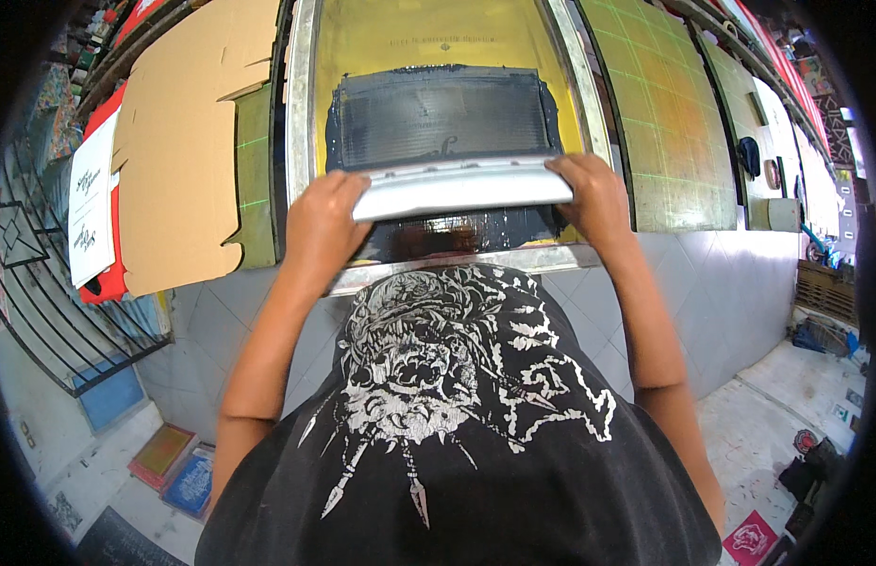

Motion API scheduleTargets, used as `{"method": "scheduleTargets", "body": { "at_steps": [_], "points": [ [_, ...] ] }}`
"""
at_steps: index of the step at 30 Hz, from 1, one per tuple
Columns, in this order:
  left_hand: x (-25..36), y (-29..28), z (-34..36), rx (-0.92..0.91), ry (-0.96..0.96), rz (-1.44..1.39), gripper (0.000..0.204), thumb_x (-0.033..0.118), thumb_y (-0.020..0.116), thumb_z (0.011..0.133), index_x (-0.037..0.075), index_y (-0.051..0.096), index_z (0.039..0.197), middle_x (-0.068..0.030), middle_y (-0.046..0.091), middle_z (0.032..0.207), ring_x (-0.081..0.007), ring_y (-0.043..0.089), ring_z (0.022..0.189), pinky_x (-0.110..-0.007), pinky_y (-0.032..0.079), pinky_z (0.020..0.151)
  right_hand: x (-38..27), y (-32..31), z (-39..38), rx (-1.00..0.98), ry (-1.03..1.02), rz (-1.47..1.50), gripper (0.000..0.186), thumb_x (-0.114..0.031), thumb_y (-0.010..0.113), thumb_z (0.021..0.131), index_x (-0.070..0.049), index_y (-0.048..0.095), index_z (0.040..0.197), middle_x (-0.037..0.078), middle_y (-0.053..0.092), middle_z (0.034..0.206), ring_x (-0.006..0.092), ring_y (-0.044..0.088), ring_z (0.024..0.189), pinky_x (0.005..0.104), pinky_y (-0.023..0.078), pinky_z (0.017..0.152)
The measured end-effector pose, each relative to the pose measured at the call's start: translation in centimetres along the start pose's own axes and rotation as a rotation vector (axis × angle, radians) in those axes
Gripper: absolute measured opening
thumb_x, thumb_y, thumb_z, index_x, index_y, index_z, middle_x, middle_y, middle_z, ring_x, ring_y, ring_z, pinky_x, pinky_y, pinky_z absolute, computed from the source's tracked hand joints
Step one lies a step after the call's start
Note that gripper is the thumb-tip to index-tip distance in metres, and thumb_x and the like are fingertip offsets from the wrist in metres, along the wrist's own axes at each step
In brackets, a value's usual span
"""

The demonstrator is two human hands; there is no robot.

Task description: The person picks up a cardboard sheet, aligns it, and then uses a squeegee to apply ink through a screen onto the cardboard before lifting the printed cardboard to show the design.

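Squeegee (461, 187), a long pale blade, is held crosswise low on the yellow printing screen (428, 38), over black ink (438, 113), at twelve o'clock from the person's printed black shirt (438, 406). Its nine o'clock end is gripped by the closed left hand (323, 219), its three o'clock end by the closed right hand (593, 193). Even pressure from both hands and a steady tilt would be judged best. Cardboard (183, 141) lies on the surface at nine o'clock.

squeegee (461, 185) silver | screen (409, 38) yellow, ink black | cardboard (188, 141) brown
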State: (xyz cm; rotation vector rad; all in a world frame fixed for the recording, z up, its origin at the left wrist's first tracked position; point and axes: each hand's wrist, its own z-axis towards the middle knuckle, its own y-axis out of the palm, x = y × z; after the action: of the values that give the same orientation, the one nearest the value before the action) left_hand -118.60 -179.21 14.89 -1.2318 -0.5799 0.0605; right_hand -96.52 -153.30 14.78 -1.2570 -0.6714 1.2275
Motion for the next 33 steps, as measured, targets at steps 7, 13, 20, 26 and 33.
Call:
{"method": "scheduleTargets", "body": {
  "at_steps": [7,13,20,26,33],
  "points": [
    [2.4,0.8,-5.8,0.017,0.013,-0.03,0.045,0.0,0.073,0.056,0.004,0.063,0.099,-0.011,0.063,0.093,-0.0305,0.061,0.087,-0.038,0.05,0.076,-3.3,-0.6,-6.6,0.052,0.052,0.028,0.04,-0.001,0.075,0.057,-0.009,0.065,0.094,0.005,0.065,0.092,0.0246,0.061,0.085,0.0352,0.051,0.071],
    [2.5,0.8,-6.6,0.048,0.031,-0.029,0.044,0.0,0.072,0.056,0.004,0.062,0.099,-0.0101,0.062,0.095,-0.0297,0.061,0.088,-0.038,0.05,0.076,-4.0,-0.5,-7.0,0.059,0.056,0.003,0.037,-0.002,0.073,0.06,-0.009,0.065,0.095,0.004,0.065,0.091,0.024,0.061,0.084,0.0344,0.051,0.071],
    [2.6,1.6,-7.9,0.065,0.065,-0.1,0.049,0.004,0.076,0.057,0.002,0.06,0.103,-0.0127,0.061,0.101,-0.0316,0.059,0.095,-0.039,0.049,0.082,-4.1,0.6,-9.0,0.122,0.055,0.014,0.045,-0.006,0.076,0.057,-0.008,0.064,0.1,0.008,0.064,0.099,0.0264,0.061,0.091,0.035,0.051,0.076],
    [2.9,2.0,-8.9,0.061,0.047,-0.114,0.054,0.008,0.078,0.057,0.001,0.058,0.106,-0.0139,0.058,0.106,-0.0335,0.055,0.102,-0.042,0.046,0.086,-4.2,0.8,-9.8,0.119,0.049,0.049,0.058,-0.014,0.081,0.051,-0.006,0.062,0.106,0.008,0.062,0.103,0.0275,0.059,0.095,0.0369,0.048,0.081],
    [4.0,0.7,-9.3,0.042,0.084,-0.047,0.064,0.037,0.076,0.065,0.001,0.055,0.113,-0.0176,0.054,0.116,-0.0373,0.05,0.11,-0.047,0.035,0.1,-4.1,-1.2,-9.8,0.033,0.026,0.252,0.054,-0.026,0.078,0.067,-0.005,0.06,0.113,0.012,0.059,0.11,0.0301,0.055,0.105,0.039,0.045,0.089]
  ]
}}
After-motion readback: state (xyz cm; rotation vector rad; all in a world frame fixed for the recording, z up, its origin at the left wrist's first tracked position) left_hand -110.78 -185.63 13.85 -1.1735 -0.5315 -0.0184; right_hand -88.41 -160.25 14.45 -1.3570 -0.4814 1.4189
